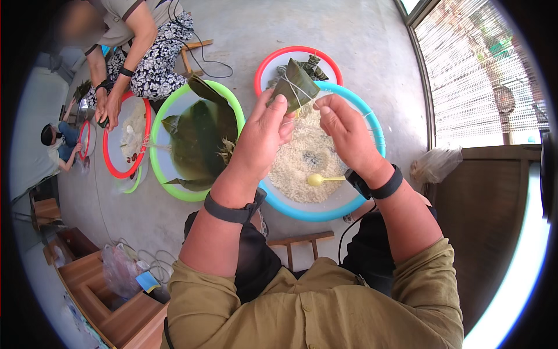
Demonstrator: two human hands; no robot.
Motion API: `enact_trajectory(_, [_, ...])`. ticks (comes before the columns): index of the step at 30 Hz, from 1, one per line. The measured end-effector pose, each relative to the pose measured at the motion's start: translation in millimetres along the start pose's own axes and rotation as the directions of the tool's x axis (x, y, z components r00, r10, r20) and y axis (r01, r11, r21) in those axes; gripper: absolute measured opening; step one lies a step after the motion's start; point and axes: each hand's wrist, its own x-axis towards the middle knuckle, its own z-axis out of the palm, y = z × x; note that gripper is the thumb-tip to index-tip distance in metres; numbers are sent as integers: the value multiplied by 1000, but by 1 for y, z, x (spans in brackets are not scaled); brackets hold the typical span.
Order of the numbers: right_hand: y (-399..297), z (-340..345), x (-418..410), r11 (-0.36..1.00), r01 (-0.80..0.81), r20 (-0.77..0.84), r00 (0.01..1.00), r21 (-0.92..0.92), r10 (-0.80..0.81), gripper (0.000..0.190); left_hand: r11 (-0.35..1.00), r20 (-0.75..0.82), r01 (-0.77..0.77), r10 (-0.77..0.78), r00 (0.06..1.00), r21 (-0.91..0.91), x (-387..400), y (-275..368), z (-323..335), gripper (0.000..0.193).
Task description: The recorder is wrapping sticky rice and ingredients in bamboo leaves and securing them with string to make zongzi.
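My left hand grips a leaf-wrapped rice dumpling, its green leaf crossed by white string. At the dumpling's right side, my right hand pinches the string between thumb and fingers. Both hands are above a blue-rimmed basin of white rice. A yellow plastic spoon lies on that rice. More strands of string run over the basin's right rim. Behind it, a red-rimmed basin holds several tied dumplings, partly hidden by the one in my hand.
Left of my arm, a green-rimmed basin holds broad leaves in water. A co-worker handles something dark over another red-rimmed basin. A wooden stool is between my legs; a plastic bag lies at the right.
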Motion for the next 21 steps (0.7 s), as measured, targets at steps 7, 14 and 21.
enact_trajectory(7, [-34, -14, -10, 684, 556, 373, 829, -473, -416, 11, -73, 335, -330, 72, 939, 941, -2, 6, -13, 30])
enact_trajectory(14, [-14, -49, 20, 980, -110, 316, 947, 168, 52, 14, 804, 530, -212, -147, 835, 556, -6, 15, -15, 38])
enact_trajectory(21, [-5, 9, -10, 946, 176, 215, 969, -272, -118, 21, 969, -30, 178, -176, 984, 171, 0, 7, -11, 38])
